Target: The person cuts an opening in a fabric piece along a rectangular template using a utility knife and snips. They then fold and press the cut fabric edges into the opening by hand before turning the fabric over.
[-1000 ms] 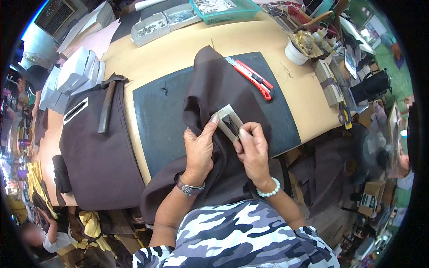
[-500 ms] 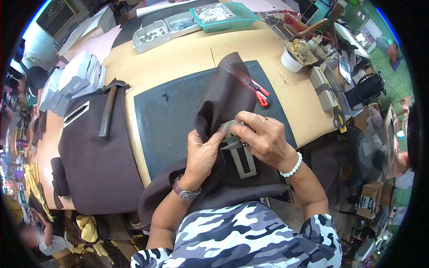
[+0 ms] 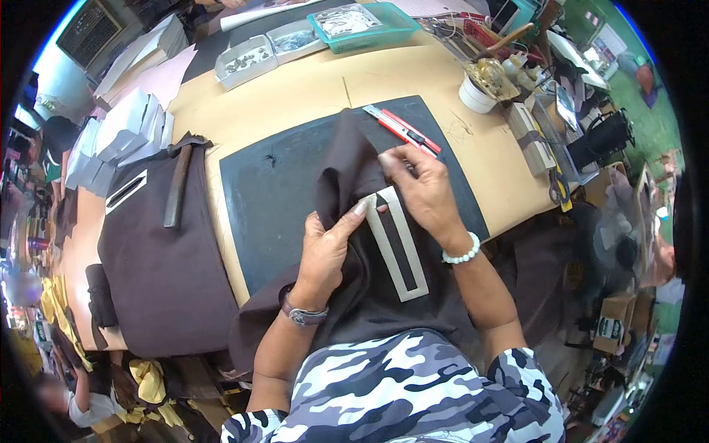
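Pale frame [image 3: 408, 240]: flat against the brown cloth [image 3: 346, 159], before the person
Left hand [image 3: 325, 255]: grip pinching the frame's upper corner
Right hand [image 3: 430, 196]: by the frame's far end, fingers curled; too blurred, I can't tell its grip
Red cutter [image 3: 405, 133]: beyond, on the dark mat [image 3: 273, 196]

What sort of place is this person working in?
Probably a sewing or fabric-goods workshop: the left hand holds dark brown fabric, a red utility knife lies on a dark mat, and a hammer rests on stacked fabric.
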{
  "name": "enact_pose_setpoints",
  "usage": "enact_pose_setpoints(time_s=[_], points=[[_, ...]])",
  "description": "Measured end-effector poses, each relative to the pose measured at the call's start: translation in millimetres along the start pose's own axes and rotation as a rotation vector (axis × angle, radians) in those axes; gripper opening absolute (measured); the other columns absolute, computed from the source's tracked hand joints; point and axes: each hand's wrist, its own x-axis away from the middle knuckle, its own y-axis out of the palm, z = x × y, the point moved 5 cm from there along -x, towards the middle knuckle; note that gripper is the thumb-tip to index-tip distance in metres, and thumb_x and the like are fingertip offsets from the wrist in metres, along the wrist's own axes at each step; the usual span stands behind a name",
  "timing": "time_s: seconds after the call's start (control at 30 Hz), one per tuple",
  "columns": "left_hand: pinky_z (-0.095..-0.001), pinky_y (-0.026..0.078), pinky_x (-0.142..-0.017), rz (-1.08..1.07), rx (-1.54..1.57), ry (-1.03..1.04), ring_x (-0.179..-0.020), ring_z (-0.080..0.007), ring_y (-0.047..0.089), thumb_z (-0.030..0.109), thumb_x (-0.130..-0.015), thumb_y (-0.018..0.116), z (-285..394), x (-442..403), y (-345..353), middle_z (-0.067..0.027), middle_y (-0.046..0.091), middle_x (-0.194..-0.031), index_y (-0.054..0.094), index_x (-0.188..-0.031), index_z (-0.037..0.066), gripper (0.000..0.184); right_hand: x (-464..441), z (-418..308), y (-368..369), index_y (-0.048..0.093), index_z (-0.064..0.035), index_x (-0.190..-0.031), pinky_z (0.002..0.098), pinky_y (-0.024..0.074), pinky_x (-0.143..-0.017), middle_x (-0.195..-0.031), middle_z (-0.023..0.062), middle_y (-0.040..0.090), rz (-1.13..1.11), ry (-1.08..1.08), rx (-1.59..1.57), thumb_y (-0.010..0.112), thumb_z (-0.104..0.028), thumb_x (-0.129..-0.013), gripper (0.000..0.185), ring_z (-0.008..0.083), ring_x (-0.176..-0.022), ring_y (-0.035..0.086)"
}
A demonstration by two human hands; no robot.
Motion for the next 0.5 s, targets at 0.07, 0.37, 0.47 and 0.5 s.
enact_pose_setpoints(time_s=[0.07,0.37,0.47,0.5], points=[[-0.0299,0.051,-0.082,0.097,0.008,0.038,-0.091,-0.0175,0.064,0.005,-0.087,0.060,2.9,-2.6,-11.3,-0.0107,0.065,-0.102,0.059,-0.109,-0.001,0.023,7.0,-0.5,-12.4,0.061,0.0037,-0.104,0.0234,0.0449,-0.076,-0.084,0.0046,0.063,-0.011,0.085,-0.090,0.059,-0.017,-0.090,0.026,0.0087,-0.083,0.057],[-0.0351,0.044,-0.096,0.377,-1.053,0.739,-0.108,-0.0265,0.057,0.007,-0.081,0.068,104.8,7.5,-60.5,-0.0175,0.056,-0.122,0.040,-0.131,-0.002,0.057,70.9,13.4,-7.2,0.059,0.0017,-0.090,0.0285,0.0468,-0.064,-0.078,0.0061,0.063,-0.415,0.271,-0.021,0.066,-0.003,-0.074,0.018,0.0130,-0.069,0.060],[-0.0494,0.021,-0.109,0.077,-1.689,0.985,-0.132,-0.0348,0.030,0.021,-0.061,0.080,143.5,24.5,5.3,-0.0208,0.040,-0.136,0.033,-0.136,0.000,0.091,62.3,-22.1,1.8,0.060,-0.0003,-0.090,0.0327,0.0484,-0.063,-0.080,0.0112,0.062,-0.393,-0.204,0.275,0.063,0.003,-0.067,0.023,0.0236,-0.069,0.063],[-0.0528,0.020,-0.107,-0.203,-1.848,0.893,-0.132,-0.0338,0.029,0.024,-0.060,0.081,139.8,22.0,23.5,-0.0194,0.041,-0.135,0.035,-0.135,0.001,0.091,61.3,-36.5,8.9,0.059,-0.0018,-0.089,0.0362,0.0495,-0.062,-0.084,0.0139,0.061,-0.421,-0.295,0.274,0.062,0.004,-0.061,0.028,0.0307,-0.071,0.062]])
